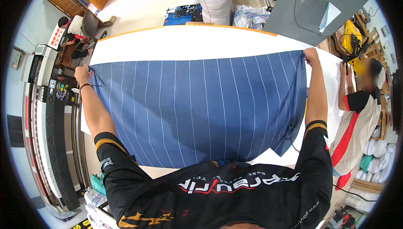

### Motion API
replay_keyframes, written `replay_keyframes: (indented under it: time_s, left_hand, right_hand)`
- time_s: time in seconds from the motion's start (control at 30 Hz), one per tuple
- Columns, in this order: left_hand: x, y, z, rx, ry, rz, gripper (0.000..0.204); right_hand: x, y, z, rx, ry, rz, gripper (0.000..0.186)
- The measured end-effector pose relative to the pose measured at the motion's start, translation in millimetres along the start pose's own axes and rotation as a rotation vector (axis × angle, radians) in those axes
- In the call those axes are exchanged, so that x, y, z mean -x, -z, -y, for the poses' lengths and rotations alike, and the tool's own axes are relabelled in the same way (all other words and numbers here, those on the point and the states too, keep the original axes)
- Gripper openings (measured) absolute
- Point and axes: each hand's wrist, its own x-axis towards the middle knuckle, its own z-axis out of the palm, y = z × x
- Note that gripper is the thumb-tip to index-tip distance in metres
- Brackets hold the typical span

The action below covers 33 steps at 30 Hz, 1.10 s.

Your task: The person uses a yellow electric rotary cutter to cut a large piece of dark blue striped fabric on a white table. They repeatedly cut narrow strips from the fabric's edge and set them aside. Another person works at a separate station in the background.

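A wide blue cloth with thin pale stripes [197, 103] hangs stretched between my two hands, spread over the white table [184, 46]. My left hand [82, 74] is closed on its far left corner, out past the table's left side. At the far right corner, my right hand [310, 56] grips the cloth with bent fingers. The upper edge runs nearly straight from hand to hand. Toward my body the cloth sags and drops near my waist, and a loose corner [282, 145] folds at the lower right.
A co-worker [357, 103] stands at the table's right, hands near a dark tool. Another person [77, 38] sits far left. A long printer-like machine [52, 136] lines the left side. A grey panel [312, 8] and a wrapped bale [214, 2] stand beyond the table.
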Motion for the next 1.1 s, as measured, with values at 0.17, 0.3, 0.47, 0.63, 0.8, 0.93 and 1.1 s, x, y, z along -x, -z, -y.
replay_keyframes:
  time_s: [0.17, 0.3, 0.47, 0.63, 0.8, 0.93, 1.1]
  left_hand:
    - [-38, -44, -10, 0.105, -0.468, -0.370, 0.051]
    - [25, -129, -8, 0.248, -0.787, -0.373, 0.064]
    - [251, -151, 90, 0.131, -0.866, -0.014, 0.060]
    - [283, -164, 225, -0.408, -0.630, 0.197, 0.076]
    - [260, -139, 265, -0.572, -0.442, 0.141, 0.100]
    - [266, -107, 257, -0.653, -0.341, 0.240, 0.119]
    - [253, -61, 288, -0.747, -0.270, 0.339, 0.133]
  right_hand:
    - [-18, -55, 18, -0.314, 0.168, -0.094, 0.026]
    - [51, -93, -6, -0.025, 0.499, -0.359, 0.035]
    - [261, -131, -39, -0.032, 0.381, -0.185, 0.026]
    - [378, -137, -122, 0.230, 0.555, -0.189, 0.047]
    - [419, -136, -146, 0.365, 0.559, -0.143, 0.060]
    - [434, -128, -157, 0.432, 0.526, -0.154, 0.062]
    - [460, -115, -171, 0.450, 0.547, -0.143, 0.066]
